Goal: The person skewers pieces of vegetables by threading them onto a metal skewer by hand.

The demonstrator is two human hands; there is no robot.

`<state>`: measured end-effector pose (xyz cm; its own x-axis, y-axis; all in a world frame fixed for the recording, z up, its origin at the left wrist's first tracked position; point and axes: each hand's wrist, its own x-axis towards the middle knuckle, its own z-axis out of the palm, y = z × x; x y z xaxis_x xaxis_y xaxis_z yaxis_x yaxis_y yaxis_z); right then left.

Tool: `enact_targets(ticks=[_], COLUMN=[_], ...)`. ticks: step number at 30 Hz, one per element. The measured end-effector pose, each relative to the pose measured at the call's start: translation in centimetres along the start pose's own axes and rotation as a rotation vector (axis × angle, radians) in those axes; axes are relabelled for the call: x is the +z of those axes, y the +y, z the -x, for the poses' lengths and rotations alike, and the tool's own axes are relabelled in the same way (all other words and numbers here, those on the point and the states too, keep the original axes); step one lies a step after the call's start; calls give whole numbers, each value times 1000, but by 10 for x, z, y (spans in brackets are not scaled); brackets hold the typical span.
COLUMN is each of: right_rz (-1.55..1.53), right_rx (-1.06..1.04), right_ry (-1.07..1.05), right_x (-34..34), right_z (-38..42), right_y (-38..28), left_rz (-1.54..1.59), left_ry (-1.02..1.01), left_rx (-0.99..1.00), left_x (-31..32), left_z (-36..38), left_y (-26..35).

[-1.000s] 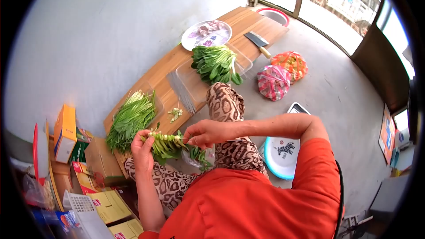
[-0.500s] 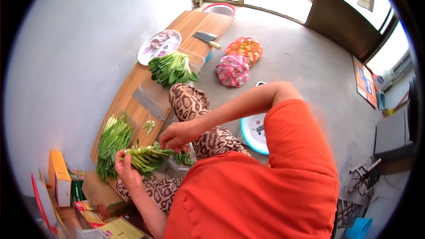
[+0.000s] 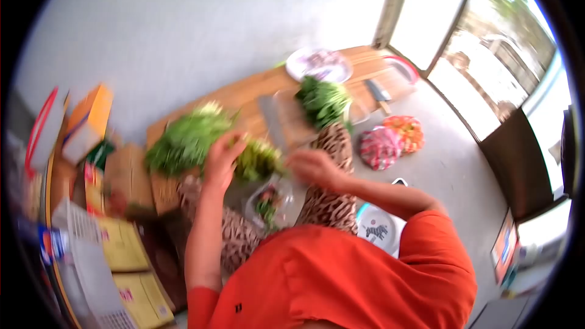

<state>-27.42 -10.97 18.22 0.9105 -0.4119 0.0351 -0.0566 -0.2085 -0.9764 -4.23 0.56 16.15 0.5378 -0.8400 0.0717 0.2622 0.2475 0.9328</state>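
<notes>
Leafy greens (image 3: 257, 159) hang beside my left hand (image 3: 223, 157), whose fingers are bent around the stem end of the bunch. My right hand (image 3: 314, 167) is just to the right of these leaves, blurred, so its fingers and anything between them cannot be made out. A larger pile of long greens (image 3: 190, 139) lies on the wooden bench (image 3: 247, 108), left of my left hand. Another green bunch (image 3: 324, 101) rests farther right, by a clear plastic container (image 3: 291, 109). Below the hands, a plastic bag (image 3: 268, 203) holds leafy scraps.
A plate with pale pieces (image 3: 318, 66) and a cleaver (image 3: 378, 91) are on the bench's far part. Pink (image 3: 381, 147) and orange (image 3: 407, 133) bags sit on the floor near a white basin (image 3: 379, 231). Cardboard boxes (image 3: 128, 176) stand at the left.
The view has turned, shifting the bench and its items rightward and more level. My right hand has moved away from the greens at my left hand, leaving a gap between them.
</notes>
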Motion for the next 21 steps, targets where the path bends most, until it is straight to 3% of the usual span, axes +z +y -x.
enact_targets(ticks=[1,2,3,11,16,21], right_rz=[-100,-201,-257,-55,-84,4], right_rx=[110,163,168,211,258,310], right_ry=[0,-19,-28,-86,-98,-208], right_x=[1,1,2,7,11,8], right_z=[-5,-17,-23,-49,-60,-72], right_y=[-6,4,2,20,37,49], left_rz=[19,-156,-35,-28,107,104], left_ry=[-38,-45,-110,-177,-253,-125], left_rx=[21,21,-12,-119,-229,-254], left_x=[-3,-15,-12,-40,-55,-62], left_z=[-3,-7,-7,-23,-28,-25], left_y=[1,0,6,-26,-55,-79])
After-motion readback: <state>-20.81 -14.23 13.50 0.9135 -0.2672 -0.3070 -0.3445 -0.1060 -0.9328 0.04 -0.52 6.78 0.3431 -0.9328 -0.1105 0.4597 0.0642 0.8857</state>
